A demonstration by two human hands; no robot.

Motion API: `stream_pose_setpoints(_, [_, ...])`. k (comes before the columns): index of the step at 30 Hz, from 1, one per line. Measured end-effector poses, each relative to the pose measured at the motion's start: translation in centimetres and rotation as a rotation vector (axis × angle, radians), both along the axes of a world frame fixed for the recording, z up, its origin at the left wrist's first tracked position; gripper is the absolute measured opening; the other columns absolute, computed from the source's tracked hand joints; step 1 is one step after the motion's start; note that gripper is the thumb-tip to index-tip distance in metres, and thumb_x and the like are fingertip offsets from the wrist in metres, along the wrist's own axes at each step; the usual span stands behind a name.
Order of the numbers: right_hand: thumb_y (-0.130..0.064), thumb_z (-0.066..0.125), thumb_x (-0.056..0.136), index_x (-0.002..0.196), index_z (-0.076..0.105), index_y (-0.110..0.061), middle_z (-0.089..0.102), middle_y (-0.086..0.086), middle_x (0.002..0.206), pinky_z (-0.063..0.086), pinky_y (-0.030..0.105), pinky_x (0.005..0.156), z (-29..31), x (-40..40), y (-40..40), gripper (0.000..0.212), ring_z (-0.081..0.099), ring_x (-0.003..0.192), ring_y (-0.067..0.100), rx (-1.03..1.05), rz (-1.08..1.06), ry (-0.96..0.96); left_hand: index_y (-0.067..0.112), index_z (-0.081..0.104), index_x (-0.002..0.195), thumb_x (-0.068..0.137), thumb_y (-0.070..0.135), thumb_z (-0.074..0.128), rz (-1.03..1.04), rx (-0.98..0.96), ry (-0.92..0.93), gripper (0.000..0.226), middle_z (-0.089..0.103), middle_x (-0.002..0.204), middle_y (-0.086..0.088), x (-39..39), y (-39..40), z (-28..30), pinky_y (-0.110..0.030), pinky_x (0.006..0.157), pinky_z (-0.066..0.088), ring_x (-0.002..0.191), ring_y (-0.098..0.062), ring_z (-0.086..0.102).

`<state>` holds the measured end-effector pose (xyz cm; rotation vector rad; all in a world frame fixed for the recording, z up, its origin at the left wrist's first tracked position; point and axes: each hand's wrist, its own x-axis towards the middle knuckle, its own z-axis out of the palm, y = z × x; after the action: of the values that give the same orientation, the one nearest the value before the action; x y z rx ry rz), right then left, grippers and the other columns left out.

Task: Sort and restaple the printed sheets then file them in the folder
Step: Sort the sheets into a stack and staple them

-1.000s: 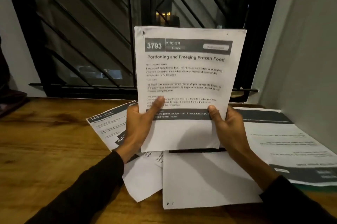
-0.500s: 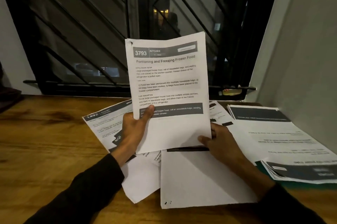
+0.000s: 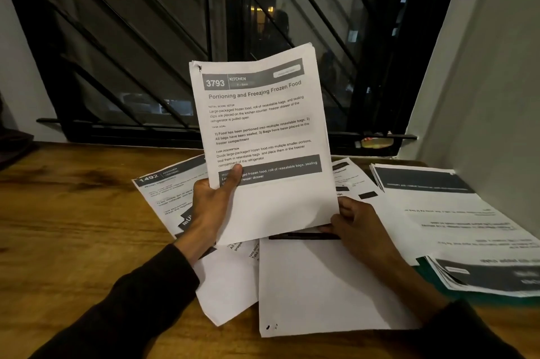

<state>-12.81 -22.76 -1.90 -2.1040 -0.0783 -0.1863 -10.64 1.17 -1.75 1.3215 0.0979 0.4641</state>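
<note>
Held sheets: a stapled stack of white printed sheets (image 3: 263, 136), headed "3793 KITCHEN" and titled "Portioning and Freezing Frozen Food", is held upright above the table, tilted a little to the right, with a dark staple mark at its top left corner.
Left hand: the left hand (image 3: 211, 203) grips the stack at its lower left edge, thumb pressed across the front of the top page and the other fingers behind it.
Right hand: the right hand (image 3: 356, 221) is at the stack's lower right corner, fingers curled at the bottom edge; I cannot tell whether it actually pinches the paper or only touches it.
Loose pages: a white printed sheet numbered "1492" (image 3: 166, 189) lies flat to the left behind the left hand, and a blank-faced white sheet with 2 dark punch marks (image 3: 321, 285) lies nearest the person, under the right forearm.
Right-hand piles: a pile of white sheets with dark header bars (image 3: 432, 206) lies upside down to the viewer on the right, overlapping a dark green folder (image 3: 423, 266) of which only an edge shows.
Surface: all papers rest on a brown wooden table (image 3: 73, 227).
Background: a black metal window grille (image 3: 131, 51) stands behind the table.
</note>
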Motion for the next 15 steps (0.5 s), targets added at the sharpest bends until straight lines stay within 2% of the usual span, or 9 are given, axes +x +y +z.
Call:
stream_pose_setpoints(2, [0.0, 0.049, 0.095, 0.103, 0.067, -0.008, 0.075, 0.004, 0.092, 0.057, 0.025, 0.076, -0.1, 0.0, -0.1, 0.022, 0.073, 0.077, 0.015, 0.081, 0.007, 0.011, 0.019, 0.071, 0.104, 0.086, 0.032, 0.073, 0.015, -0.015, 0.013, 0.023, 0.075, 0.094, 0.005, 0.1, 0.3, -0.1, -0.027, 0.079, 0.058, 0.083, -0.008, 0.072])
stream_pose_setpoints(4, [-0.003, 0.051, 0.096, 0.094, 0.067, -0.009, 0.075, 0.006, 0.083, 0.057, 0.02, 0.069, 0.0, -0.1, 0.0, 0.017, 0.073, 0.072, 0.015, 0.112, 0.011, 0.003, 0.017, 0.071, 0.108, 0.08, 0.038, 0.075, 0.023, -0.021, 0.022, 0.035, 0.075, 0.099, 0.002, 0.0, 0.4, 0.0, -0.039, 0.091, 0.055, 0.092, -0.018, 0.072])
stream_pose_setpoints(7, [-0.001, 0.048, 0.097, 0.089, 0.066, -0.013, 0.074, 0.006, 0.081, 0.059, 0.024, 0.073, 0.1, -0.2, 0.0, 0.023, 0.073, 0.072, 0.015, 0.106, 0.037, 0.004, 0.016, 0.071, 0.11, 0.078, 0.04, 0.075, 0.024, -0.034, 0.031, 0.041, 0.076, 0.103, 0.0, -0.1, 0.4, 0.1, -0.044, 0.095, 0.054, 0.097, -0.022, 0.072])
stream_pose_setpoints(12, [0.003, 0.04, 0.096, 0.109, 0.066, -0.003, 0.074, 0.008, 0.087, 0.058, 0.027, 0.078, 0.2, -0.4, 0.0, 0.03, 0.073, 0.076, 0.016, 0.077, 0.056, 0.041, 0.022, 0.072, 0.099, 0.077, 0.041, 0.075, 0.007, -0.044, 0.033, 0.03, 0.076, 0.101, -0.001, -0.2, 0.3, 0.1, -0.047, 0.098, 0.053, 0.098, -0.022, 0.071])
stream_pose_setpoints(15, [-0.009, 0.047, 0.098, 0.116, 0.065, -0.01, 0.071, 0.003, 0.102, 0.05, 0.021, 0.079, 1.1, -0.7, -0.2, 0.026, 0.066, 0.086, 0.014, -0.208, 0.007, -0.045, 0.022, 0.072, 0.106, 0.073, 0.046, 0.078, -0.006, -0.054, 0.001, 0.042, 0.076, 0.106, 0.0, -0.3, 0.4, 0.2, -0.05, 0.099, 0.051, 0.102, -0.024, 0.071])
